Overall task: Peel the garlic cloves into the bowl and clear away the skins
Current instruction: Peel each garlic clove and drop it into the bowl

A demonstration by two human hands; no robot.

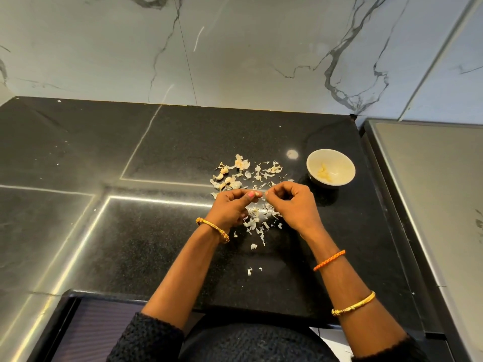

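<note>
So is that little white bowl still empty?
No, the white bowl already holds a few pale peeled garlic pieces at its bottom.

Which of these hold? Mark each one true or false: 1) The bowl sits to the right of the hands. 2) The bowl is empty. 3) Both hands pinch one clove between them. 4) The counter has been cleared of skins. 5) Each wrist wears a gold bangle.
1) True: the bowl stands on the counter, right of and beyond the hands.
2) False: a few peeled cloves lie in it.
3) True: the left hand and right hand pinch a clove between their fingertips.
4) False: skins lie scattered around the hands.
5) True; the right forearm also wears an orange thread band.
</note>
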